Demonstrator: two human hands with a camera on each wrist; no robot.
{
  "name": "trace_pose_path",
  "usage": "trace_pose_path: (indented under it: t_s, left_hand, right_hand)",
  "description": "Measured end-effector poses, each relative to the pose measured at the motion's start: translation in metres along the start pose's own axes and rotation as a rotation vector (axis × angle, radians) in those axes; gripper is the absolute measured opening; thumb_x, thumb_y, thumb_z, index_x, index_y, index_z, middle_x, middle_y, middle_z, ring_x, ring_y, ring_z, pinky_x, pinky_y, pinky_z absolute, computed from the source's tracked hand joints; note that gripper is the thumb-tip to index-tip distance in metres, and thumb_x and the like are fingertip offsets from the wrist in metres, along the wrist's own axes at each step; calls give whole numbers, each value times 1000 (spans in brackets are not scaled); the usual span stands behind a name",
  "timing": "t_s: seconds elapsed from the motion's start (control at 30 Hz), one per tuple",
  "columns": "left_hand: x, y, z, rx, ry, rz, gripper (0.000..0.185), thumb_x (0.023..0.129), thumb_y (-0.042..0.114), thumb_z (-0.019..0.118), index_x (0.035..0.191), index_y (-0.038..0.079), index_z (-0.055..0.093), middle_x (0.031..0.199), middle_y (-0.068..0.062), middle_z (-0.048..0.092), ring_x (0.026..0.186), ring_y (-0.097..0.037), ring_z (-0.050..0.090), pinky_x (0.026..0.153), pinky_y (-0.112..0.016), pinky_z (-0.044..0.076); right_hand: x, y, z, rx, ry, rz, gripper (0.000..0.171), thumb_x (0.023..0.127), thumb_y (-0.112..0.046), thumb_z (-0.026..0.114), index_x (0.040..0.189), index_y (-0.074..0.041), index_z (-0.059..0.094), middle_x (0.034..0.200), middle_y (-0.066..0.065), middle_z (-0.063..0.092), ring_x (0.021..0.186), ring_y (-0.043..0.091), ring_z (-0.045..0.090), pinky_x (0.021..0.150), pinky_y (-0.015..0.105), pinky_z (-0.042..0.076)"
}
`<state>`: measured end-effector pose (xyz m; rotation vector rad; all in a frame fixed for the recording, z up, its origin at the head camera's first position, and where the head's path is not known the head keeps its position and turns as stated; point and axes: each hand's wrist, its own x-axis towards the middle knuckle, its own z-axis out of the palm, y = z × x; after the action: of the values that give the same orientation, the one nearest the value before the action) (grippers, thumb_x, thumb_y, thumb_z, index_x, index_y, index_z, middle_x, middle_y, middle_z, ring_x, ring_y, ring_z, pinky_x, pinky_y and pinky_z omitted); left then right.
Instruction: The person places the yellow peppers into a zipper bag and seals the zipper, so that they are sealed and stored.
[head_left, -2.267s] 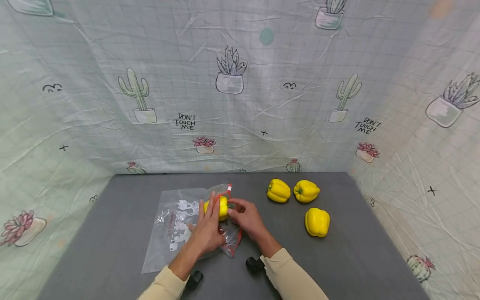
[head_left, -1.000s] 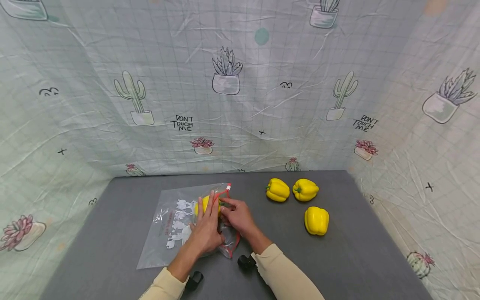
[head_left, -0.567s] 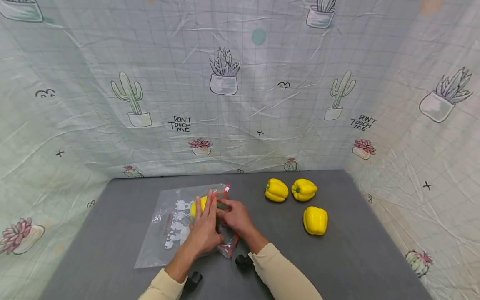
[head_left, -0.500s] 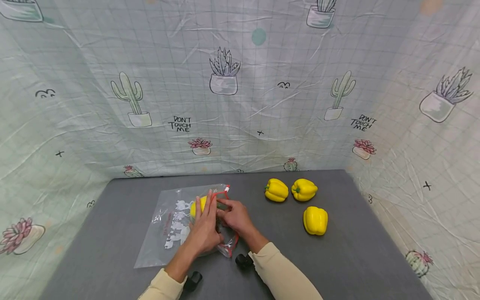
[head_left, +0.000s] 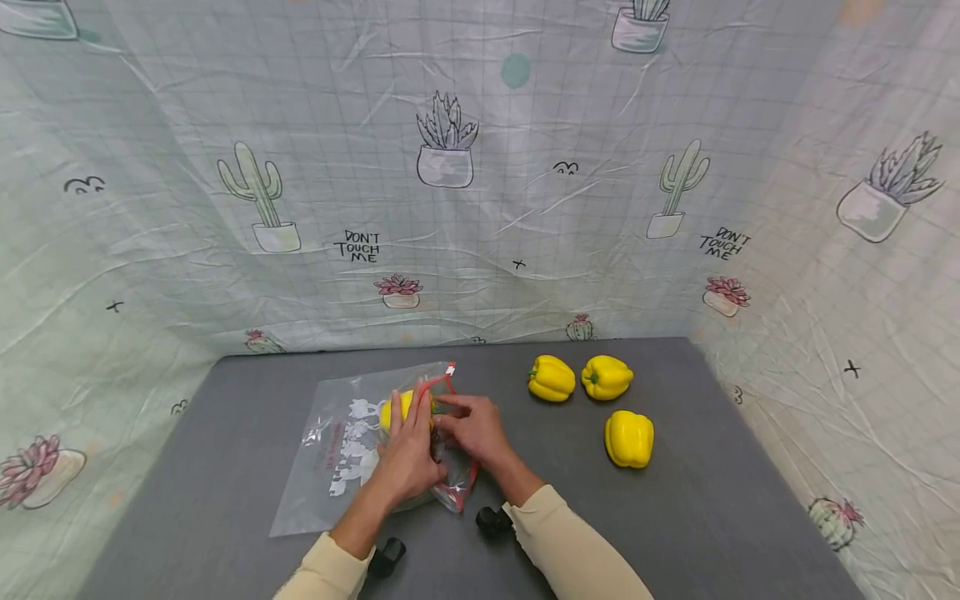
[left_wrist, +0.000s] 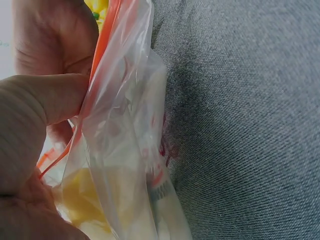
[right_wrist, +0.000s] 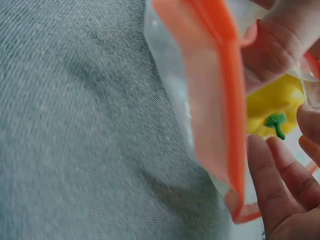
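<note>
A clear zip bag [head_left: 311, 492] with a red-orange edge lies flat, its mouth toward the right. Inside the mouth sits a yellow bell pepper [head_left: 387, 417], its green stem facing out. The left hand [head_left: 408, 462] lies over the bag and pepper with long fingers; its thumb [left_wrist: 60, 97] hooks the orange rim [left_wrist: 102, 45], holding the mouth up. At the opening, the right hand [head_left: 476, 429] has its fingertips close by the pepper's stem [right_wrist: 275, 121], with space between the fingers. Part of the pepper is hidden under the left fingers.
Three more yellow bell peppers rest on the grey table [head_left: 225, 467] at right: one at the back [head_left: 551, 378], another pepper [head_left: 607, 377] beside it, and a nearer pepper [head_left: 629, 439]. A cactus-print curtain [head_left: 517, 208] surrounds the table's back and sides.
The pepper has moved left, deeper into the bag, with the right hand following it to the mouth. The left hand has stayed over the bag. The three other peppers have not moved.
</note>
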<state>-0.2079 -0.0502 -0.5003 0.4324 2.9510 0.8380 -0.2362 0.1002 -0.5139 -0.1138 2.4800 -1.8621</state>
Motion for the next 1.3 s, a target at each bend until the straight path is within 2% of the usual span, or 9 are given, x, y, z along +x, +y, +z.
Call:
trace_pose_path:
  t_s: [0.1, 0.3, 0.53, 0.67, 0.87, 1.1, 1.3]
  left_hand:
    - [1, 1, 0, -5, -7, -9, 120, 69, 10, 88, 166, 3, 18, 178, -8, 6, 162, -48, -3, 90, -94, 31]
    - [2, 1, -2, -19, -4, -14, 119, 70, 8, 85, 167, 4, 16, 178, -8, 7, 162, -48, -4, 91, -94, 30]
    - [4, -1, -1, -23, 3, -13, 120, 69, 8, 85, 167, 5, 15, 178, -9, 8, 162, -48, -3, 92, -95, 29]
    - [4, -1, -1, -33, -1, -17, 120, 70, 8, 84, 167, 5, 14, 178, -9, 8, 162, -47, -4, 93, -94, 29]
    - [4, -2, -2, -41, -12, -22, 121, 70, 7, 84, 167, 6, 13, 178, -8, 6, 162, -46, -6, 93, -95, 28]
    - [5, -1, -2, -38, -16, -30, 122, 69, 8, 84, 168, 6, 12, 178, -8, 6, 162, -46, -6, 94, -94, 28]
    - [4, 0, -1, -39, -16, -22, 120, 69, 8, 83, 167, 6, 14, 178, -8, 6, 163, -45, -5, 94, -94, 28]
  right_hand:
    - [-1, -3, -6, 31, 28, 1, 35, 91, -10, 78, 126, -6, 76, 103, 19, 80, 78, 38, 79, 67, 38, 65]
    - [1, -10, -23, 71, 93, -11, 34, 89, -11, 79, 123, -4, 77, 102, 21, 80, 72, 25, 77, 65, 37, 64]
    - [4, -13, -46, 112, 191, 11, 31, 90, -11, 80, 121, -6, 78, 105, 19, 79, 83, 24, 78, 77, 41, 65]
    - [6, -13, -60, 109, 243, 33, 31, 90, -12, 80, 121, -9, 78, 109, 17, 78, 88, 19, 77, 80, 34, 64]
    - [10, -14, -81, 119, 304, 62, 31, 90, -11, 81, 120, -9, 79, 112, 16, 79, 91, 13, 75, 85, 31, 63]
    - [10, -16, -102, 82, 379, 30, 30, 90, -13, 82, 119, -10, 80, 113, 17, 79, 98, 18, 73, 79, 21, 57]
    - [6, -16, -121, 129, 386, 77, 36, 93, -15, 79, 127, -6, 75, 125, 17, 76, 112, 21, 70, 81, 14, 54]
